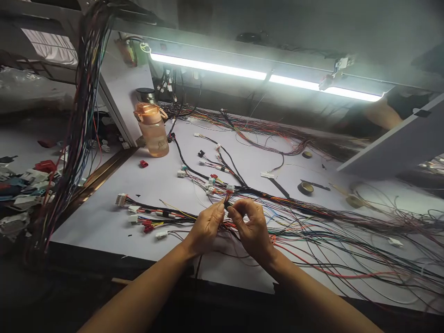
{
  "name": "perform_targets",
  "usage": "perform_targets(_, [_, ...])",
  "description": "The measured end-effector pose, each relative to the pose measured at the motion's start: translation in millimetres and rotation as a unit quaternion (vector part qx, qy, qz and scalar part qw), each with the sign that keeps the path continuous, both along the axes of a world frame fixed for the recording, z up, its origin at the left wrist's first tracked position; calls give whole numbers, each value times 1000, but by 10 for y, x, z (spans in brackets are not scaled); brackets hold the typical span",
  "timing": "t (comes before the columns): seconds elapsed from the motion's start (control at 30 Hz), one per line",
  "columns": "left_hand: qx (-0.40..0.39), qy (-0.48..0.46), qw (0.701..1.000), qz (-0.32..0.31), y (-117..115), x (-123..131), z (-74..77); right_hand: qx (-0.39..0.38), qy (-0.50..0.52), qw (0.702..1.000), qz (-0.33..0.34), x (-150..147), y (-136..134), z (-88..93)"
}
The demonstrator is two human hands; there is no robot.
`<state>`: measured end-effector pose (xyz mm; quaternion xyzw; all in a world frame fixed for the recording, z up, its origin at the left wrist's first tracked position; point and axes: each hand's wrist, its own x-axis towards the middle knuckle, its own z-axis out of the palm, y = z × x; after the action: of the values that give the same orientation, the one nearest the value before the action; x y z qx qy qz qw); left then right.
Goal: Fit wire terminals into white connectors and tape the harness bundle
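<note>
My left hand (207,226) and my right hand (250,226) meet over the wires at the middle of the table. Between their pinched fingertips is a short wire bundle with black tape on it, topped by a white connector (230,188). My left fingers close on the bundle, and my right thumb and forefinger grip the black tape (227,205). Left of my hands lie wire branches ending in a white connector (121,199) and a dark red connector (148,226). A black-wrapped harness (263,194) runs behind my hands to the right.
A peach-lidded bottle (153,132) stands at the back left, beside hanging wires (85,97). Tape rolls (305,187) lie at the right among loose wires. A slanted white panel (398,138) borders the right side. Another person's arm (383,114) shows behind it.
</note>
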<state>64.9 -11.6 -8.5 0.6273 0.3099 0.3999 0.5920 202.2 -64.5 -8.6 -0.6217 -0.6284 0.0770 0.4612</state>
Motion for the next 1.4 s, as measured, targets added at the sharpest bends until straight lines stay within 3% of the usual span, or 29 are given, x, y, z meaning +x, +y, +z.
perform_targets(0.6, [-1, 39, 999, -18, 39, 9, -160, -1, -3, 1000, 0, 7, -18, -67])
perform_targets(0.77, [-66, 9, 997, -27, 55, 6, -170, -8, 22, 1000, -4, 18, -23, -64])
perform_targets(1.17, [-100, -29, 993, -55, 72, -16, -152, -12, 45, 999, 5, 48, -44, -69])
perform_targets(1.4, [-84, -23, 996, -32, 63, -10, -136, -4, -5, 1000, 25, 68, -55, -84])
